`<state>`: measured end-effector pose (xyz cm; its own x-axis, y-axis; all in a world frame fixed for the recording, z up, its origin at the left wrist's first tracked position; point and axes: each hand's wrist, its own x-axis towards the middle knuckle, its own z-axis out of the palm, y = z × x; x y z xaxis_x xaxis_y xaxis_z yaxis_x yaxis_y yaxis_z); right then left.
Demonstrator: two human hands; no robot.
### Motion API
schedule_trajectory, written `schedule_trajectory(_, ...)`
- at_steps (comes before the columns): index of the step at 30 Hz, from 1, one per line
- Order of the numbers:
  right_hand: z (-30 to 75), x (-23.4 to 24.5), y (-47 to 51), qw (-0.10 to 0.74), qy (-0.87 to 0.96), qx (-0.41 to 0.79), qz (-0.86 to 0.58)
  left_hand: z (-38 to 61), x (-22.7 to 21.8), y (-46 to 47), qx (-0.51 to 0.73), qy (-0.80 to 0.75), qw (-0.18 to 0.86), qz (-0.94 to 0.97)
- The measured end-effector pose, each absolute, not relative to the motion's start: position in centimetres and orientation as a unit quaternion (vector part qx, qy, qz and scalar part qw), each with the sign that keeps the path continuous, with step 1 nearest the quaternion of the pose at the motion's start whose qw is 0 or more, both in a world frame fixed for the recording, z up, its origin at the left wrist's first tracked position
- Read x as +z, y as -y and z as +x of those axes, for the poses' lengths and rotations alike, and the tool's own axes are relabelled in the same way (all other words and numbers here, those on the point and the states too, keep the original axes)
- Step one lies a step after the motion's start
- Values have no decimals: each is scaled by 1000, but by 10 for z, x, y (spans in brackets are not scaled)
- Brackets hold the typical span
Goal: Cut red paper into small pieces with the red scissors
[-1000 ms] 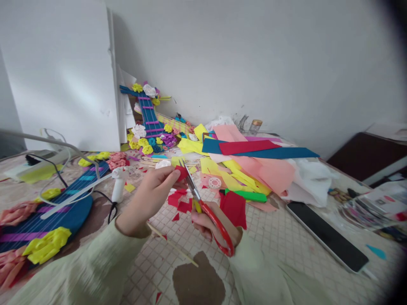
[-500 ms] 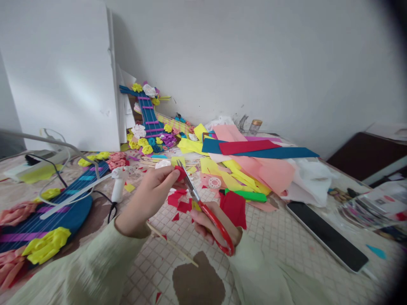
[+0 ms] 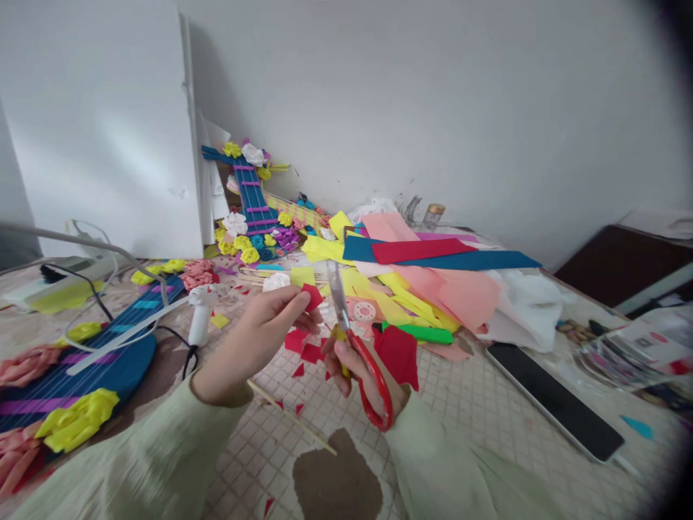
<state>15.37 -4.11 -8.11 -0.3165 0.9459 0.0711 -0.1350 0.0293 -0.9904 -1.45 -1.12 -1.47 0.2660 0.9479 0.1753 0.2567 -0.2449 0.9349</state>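
Observation:
Between the thumb and fingers of my left hand [image 3: 271,325] is a small red paper piece [image 3: 312,297]. My right hand [image 3: 351,365] grips a pair of scissors [image 3: 373,386] by the red handles, and the blades point up and away, slightly blurred. A gap separates the blades from the paper in my left hand. Beneath my hands lie several red paper scraps [image 3: 310,352] on the tabletop. A larger folded red paper [image 3: 398,354] rests just behind my right hand. Something yellow [image 3: 342,339] shows at my right fingers, partly hidden.
A blue guitar-shaped piece [image 3: 127,354] and a white glue gun [image 3: 201,321] with cables lie left. A second flower-trimmed guitar shape [image 3: 252,191] leans at the back. Coloured crepe strips [image 3: 433,253] pile up behind. A phone [image 3: 552,401] lies right, a thin stick [image 3: 292,419] in front.
The scissors have moved away from the red paper, to the right, and the blades now point more upright. The red piece shows flatter in my left hand. Another red scrap lies on the table.

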Motion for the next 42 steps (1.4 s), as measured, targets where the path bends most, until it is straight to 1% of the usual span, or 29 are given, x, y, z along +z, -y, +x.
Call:
schedule_trajectory(7, 157, -86, 25, 570, 472, 605, -293, 6, -14, 26, 301, -359, 559, 684)
schedule_trajectory(11, 159, -84, 25, 630, 432, 590, -262, 12, -19, 30, 261, -365, 588, 674)
schedule_trajectory(13, 159, -83, 26, 629, 438, 593, -248, 13, -19, 31, 252, -365, 601, 665)
schedule_trajectory(19, 159, -82, 30, 587, 473, 629, -190, 13, -14, 33, 242, -353, 647, 632)
schedule_trajectory(24, 158, -81, 31, 588, 462, 638, -184, 11, -20, 30, 248, -351, 668, 608)
schedule_trajectory(27, 158, -80, 30, 605, 450, 629, -189, 10, -24, 30, 245, -361, 655, 617)
schedule_trajectory(29, 158, -81, 28, 624, 436, 617, -201, 10, -25, 29, 259, -384, 627, 626)
schedule_trajectory(32, 158, -83, 26, 647, 408, 595, -247, 11, -26, 27, 309, -433, 541, 652)
schedule_trajectory(34, 158, -84, 25, 653, 391, 583, -283, 11, -28, 25, 325, -439, 491, 679)
schedule_trajectory(39, 157, -86, 25, 649, 387, 576, -313, 12, -35, 21, 318, -423, 479, 700)
schedule_trajectory(42, 158, -87, 25, 650, 390, 564, -328, 12, -36, 21, 323, -437, 448, 710)
